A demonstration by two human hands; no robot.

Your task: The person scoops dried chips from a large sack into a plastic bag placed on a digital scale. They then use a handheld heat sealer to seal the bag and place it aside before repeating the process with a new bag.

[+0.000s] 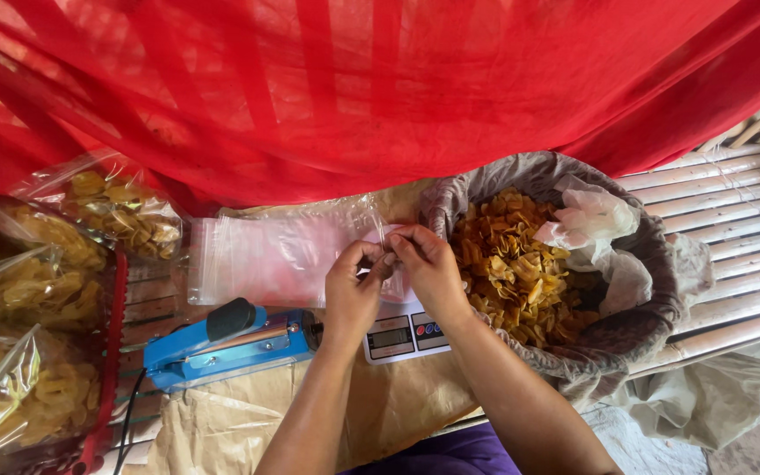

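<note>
— Clear plastic: both sets of fingertips pinch the mouth of one bag [386, 236], left hand [352, 290] and right hand [428, 268] close together above the scale [402, 334].

— The step?

— Parting the mouth, I'd judge. Next calls for holding it wide near the chips [512, 264]; sealer [226, 343] sits left.

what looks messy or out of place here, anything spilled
Nothing spilled: the chips sit inside the lined basket. Only oddity: a crumpled white plastic piece lies on the chips. Both hands pinch a clear bag.
</note>
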